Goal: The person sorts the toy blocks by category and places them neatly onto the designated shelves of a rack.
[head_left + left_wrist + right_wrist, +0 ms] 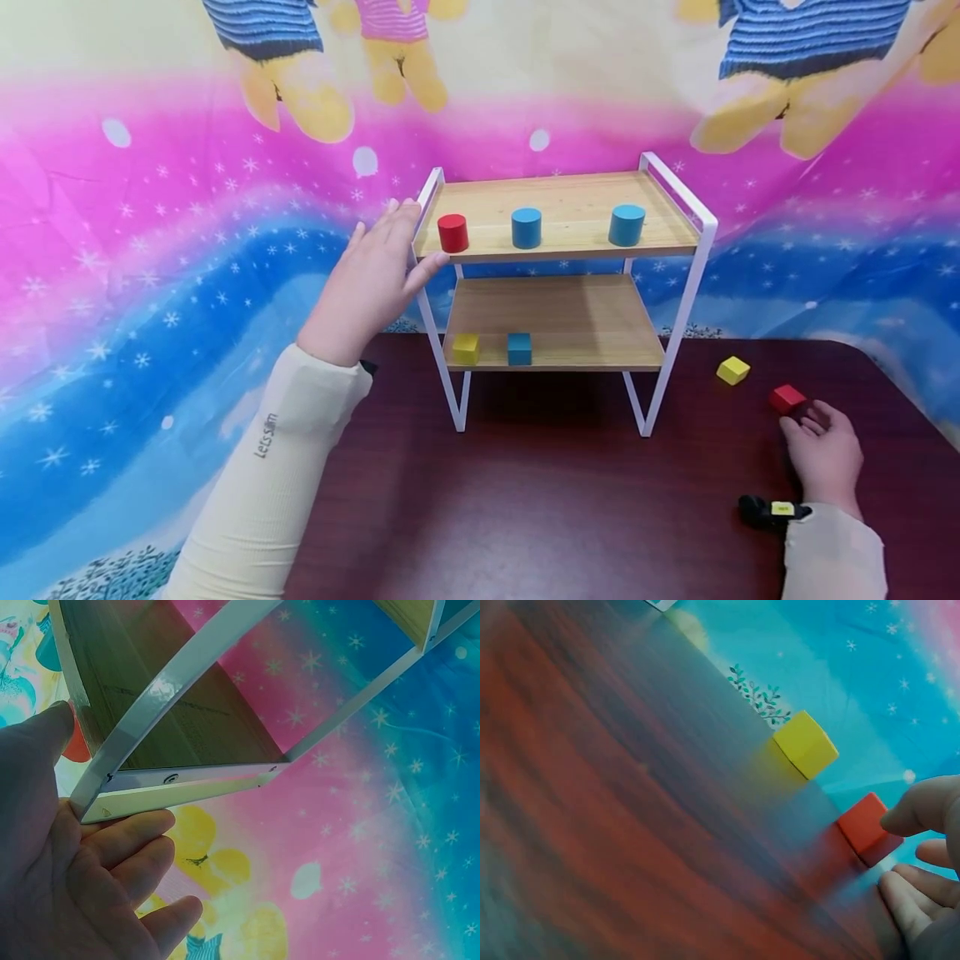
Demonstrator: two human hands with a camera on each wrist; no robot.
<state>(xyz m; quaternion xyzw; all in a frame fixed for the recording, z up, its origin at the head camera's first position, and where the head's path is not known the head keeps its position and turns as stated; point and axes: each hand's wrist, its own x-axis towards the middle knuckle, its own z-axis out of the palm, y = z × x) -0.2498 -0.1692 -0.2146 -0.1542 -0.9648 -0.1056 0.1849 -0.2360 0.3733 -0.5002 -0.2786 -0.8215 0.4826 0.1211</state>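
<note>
My left hand (pixel 371 279) rests on the left side of a two-tier shelf (pixel 570 254) with wooden boards and white metal legs. Its fingers are extended beside the frame, and the thumb lies at the top board's front corner, close to a red cylinder (pixel 453 233). On the table to the right, my right hand (pixel 825 450) is beside a red cube (pixel 787 399), its fingers loosely bent. In the right wrist view the thumb overlaps the edge of the red cube (pixel 868 827), while the other fingers are below it. A yellow cube (pixel 732 370) lies just beyond.
Two blue cylinders (pixel 527 228) stand on the top board to the right of the red one. The lower board holds a yellow cube (pixel 466 349) and a blue cube (pixel 519 349). Behind the dark table (pixel 525 500) hangs a patterned cloth (pixel 187 208).
</note>
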